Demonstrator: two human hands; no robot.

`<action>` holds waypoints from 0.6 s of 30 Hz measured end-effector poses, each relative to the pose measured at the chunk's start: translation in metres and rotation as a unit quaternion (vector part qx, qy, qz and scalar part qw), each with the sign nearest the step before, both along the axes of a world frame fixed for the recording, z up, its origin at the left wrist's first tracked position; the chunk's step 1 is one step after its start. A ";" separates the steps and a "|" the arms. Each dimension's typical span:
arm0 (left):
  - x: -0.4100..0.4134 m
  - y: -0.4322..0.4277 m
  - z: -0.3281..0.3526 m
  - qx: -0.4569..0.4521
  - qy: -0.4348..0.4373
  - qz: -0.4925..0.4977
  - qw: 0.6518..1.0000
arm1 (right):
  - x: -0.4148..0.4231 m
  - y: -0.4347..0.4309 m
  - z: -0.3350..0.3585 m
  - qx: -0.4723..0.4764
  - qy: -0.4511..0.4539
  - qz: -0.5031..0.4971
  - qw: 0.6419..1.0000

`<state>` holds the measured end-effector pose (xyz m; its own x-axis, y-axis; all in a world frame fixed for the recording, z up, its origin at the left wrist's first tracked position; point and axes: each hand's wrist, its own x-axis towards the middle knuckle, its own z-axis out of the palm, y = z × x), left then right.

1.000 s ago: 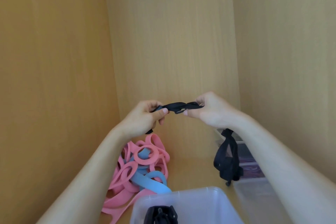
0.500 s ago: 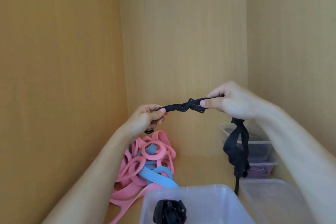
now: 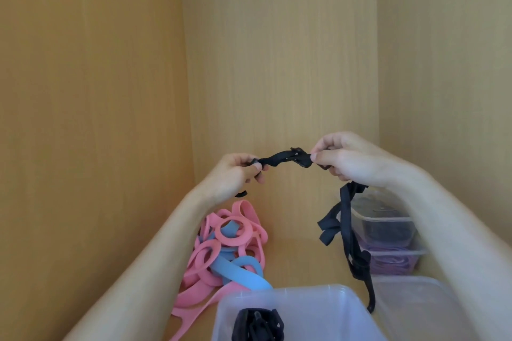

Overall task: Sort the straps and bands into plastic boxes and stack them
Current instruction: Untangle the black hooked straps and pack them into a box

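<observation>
Black strap (image 3: 279, 158) — matt woven cloth; pink bands (image 3: 235, 232) and blue bands (image 3: 243, 271) — smooth matt rubber; boxes (image 3: 302, 310) — translucent frosted plastic; cupboard walls (image 3: 277, 50) — satin wood-grain laminate.

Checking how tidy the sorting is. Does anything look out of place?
Yes. The pink and blue bands lie in a tangled heap on the shelf floor, outside any box. The black strap pinched between the left hand and right hand trails a loose, twisted tail beside the clear box.

The wooden shelf (image 3: 299, 257) carries a heap of pink and blue bands (image 3: 230, 252) at left, a clear box (image 3: 304, 304) in front, and stacked boxes (image 3: 388, 232) at right.
</observation>
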<state>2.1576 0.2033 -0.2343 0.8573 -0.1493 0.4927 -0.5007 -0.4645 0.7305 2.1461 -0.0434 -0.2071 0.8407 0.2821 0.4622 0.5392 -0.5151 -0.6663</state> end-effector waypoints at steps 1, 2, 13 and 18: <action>0.001 0.001 0.000 -0.001 -0.006 0.010 1.000 | 0.001 0.001 -0.001 -0.003 -0.005 -0.006 1.000; 0.001 0.002 -0.001 -0.003 -0.004 0.013 1.000 | 0.002 0.004 -0.002 -0.007 -0.008 -0.009 1.000; 0.002 0.000 0.005 -0.239 -0.048 0.019 0.970 | -0.014 0.036 -0.016 0.024 0.078 0.110 0.991; -0.003 -0.007 0.013 -0.379 -0.051 -0.021 0.924 | -0.013 0.040 -0.022 0.000 0.095 0.137 0.986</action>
